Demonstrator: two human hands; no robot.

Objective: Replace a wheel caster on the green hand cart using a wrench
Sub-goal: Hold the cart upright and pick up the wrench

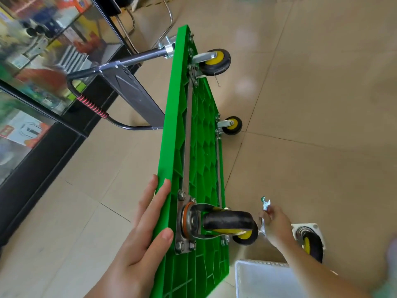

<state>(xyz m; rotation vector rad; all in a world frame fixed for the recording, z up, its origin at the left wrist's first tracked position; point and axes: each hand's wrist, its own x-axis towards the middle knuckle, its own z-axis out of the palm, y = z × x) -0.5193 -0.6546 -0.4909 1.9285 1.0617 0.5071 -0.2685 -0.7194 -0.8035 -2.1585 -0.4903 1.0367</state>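
Observation:
The green hand cart (202, 134) stands on its long edge on the tiled floor, ribbed underside facing right. My left hand (144, 229) lies flat against its upper edge, fingers straight. Beside that hand a swivel caster (227, 223) with a black tyre and yellow hub is bolted to the deck by a steel plate. My right hand (277, 226) grips a small silver wrench (266, 206) just right of that caster, jaw pointing up. A loose caster (309, 241) with a white plate lies on the floor behind my right hand.
Two more casters (214, 61) (232, 125) sit at the cart's far end, and the black handle (90, 104) with red grip folds out left. A glass display cabinet (43, 82) lines the left side. A white tray (266, 278) lies at the bottom right.

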